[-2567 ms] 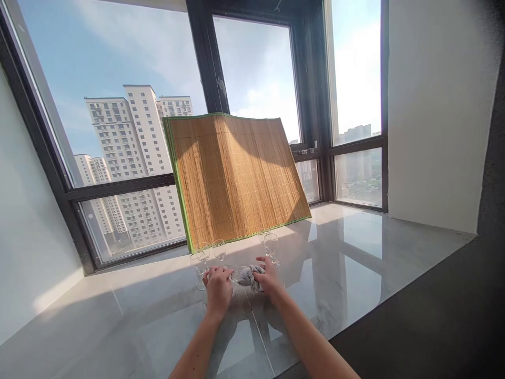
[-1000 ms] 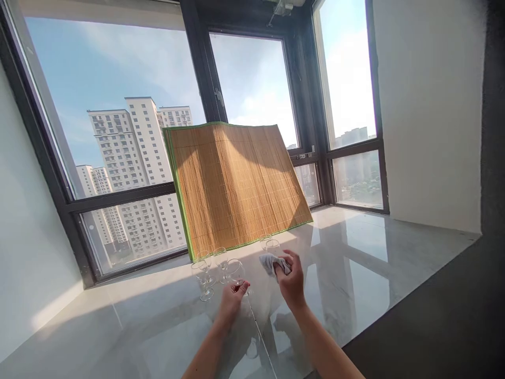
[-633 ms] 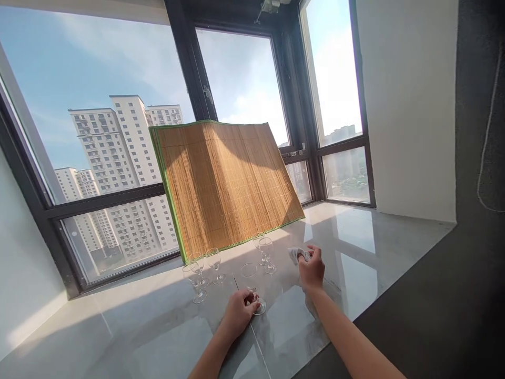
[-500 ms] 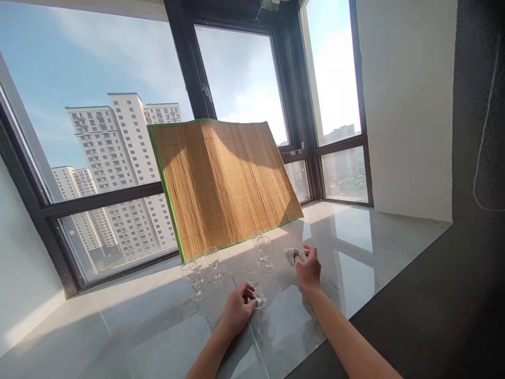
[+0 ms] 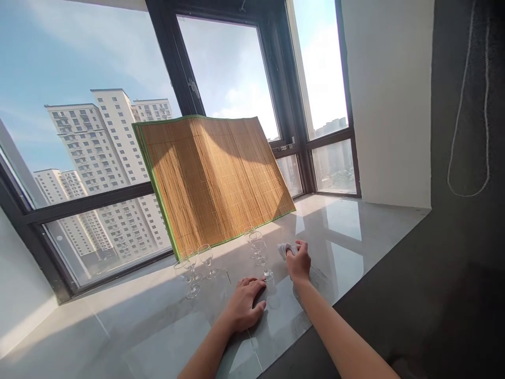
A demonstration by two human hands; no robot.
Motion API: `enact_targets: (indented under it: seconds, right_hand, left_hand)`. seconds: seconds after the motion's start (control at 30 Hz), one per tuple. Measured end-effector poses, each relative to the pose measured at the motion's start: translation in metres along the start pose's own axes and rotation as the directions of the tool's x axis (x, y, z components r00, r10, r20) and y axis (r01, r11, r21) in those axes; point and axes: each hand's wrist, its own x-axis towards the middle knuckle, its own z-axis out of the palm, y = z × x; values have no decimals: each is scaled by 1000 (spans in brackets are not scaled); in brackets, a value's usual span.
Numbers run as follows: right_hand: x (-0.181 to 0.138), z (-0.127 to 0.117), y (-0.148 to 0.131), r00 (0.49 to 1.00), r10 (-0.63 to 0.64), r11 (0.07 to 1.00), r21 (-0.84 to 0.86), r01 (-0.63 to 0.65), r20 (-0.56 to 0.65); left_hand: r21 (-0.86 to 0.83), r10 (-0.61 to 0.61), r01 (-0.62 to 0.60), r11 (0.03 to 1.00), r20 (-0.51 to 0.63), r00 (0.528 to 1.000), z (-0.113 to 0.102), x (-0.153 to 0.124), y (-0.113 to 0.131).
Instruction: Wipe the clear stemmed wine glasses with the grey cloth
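Note:
My left hand (image 5: 245,306) lies on the glossy sill, palm down with its fingers stretched out. Its fingertips are close to the foot of a small stemmed glass (image 5: 268,275); whether they touch it, I cannot tell. My right hand (image 5: 300,265) has a crumpled white cloth (image 5: 284,249) between thumb and fingers, just above the sill to the right of that glass. Behind the near glass, other clear stemmed glasses overlap it. Further left, several more upright ones, among them a wine glass (image 5: 205,255), form a second group.
A bamboo mat (image 5: 221,179) with green edging leans against the dark-framed windows behind the glasses. Shiny light-grey tiles cover the sill (image 5: 158,326). A white wall (image 5: 390,105) stands at the right, and a looped cord (image 5: 488,131) hangs on the dark surface beyond.
The near glass has shifted away from me, up to the right-hand glasses. My left hand has loosened from its foot and spread its fingers. The right hand still has the cloth. The view has turned slightly right.

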Motion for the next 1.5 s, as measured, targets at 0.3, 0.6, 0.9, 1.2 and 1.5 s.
enact_targets:
  seconds: [0.3, 0.6, 0.9, 1.2, 1.5]
  right_hand:
    - [1, -1, 1, 999, -30, 999, -35, 30, -18]
    - [6, -4, 5, 1000, 11, 999, -33, -11, -11]
    - [7, -5, 8, 999, 49, 998, -25, -49, -18]
    - [7, -5, 5, 996, 72, 997, 13, -72, -55]
    - [-24, -23, -15, 974, 153, 955, 278, -103, -167]
  left_hand:
    - [-115, -33, 27, 993, -47, 998, 11, 20, 1]
    - [247, 170, 295, 923, -949, 264, -86, -34, -32]
    - [-170, -260, 409, 897, -950, 174, -133, -43, -81]
    - [131, -129, 411, 902, -828, 545, -95, -30, -61]
    - [339, -86, 269, 901, -469, 879, -40, -2, -36]
